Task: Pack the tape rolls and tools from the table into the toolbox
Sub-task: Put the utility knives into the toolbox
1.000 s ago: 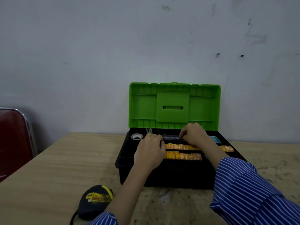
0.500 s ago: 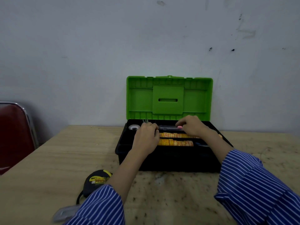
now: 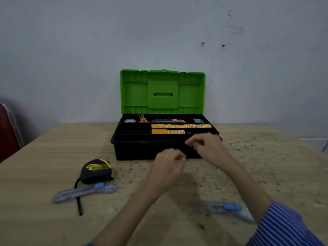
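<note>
hovering w/ loosely curled fingers, empty: left hand (image 3: 168, 163) & right hand (image 3: 206, 145), both just in front of toolbox (image 3: 142, 150), lid up. tape roll (image 3: 130, 120) in back-left tray slot. on table (image 3: 44, 157): tape measure (image 3: 96, 170), clear cutters (image 3: 85, 191) & (image 3: 223, 209), 2nd blurred, partly behind right arm.

Dim, soft light; hands motion-blurred.
</note>
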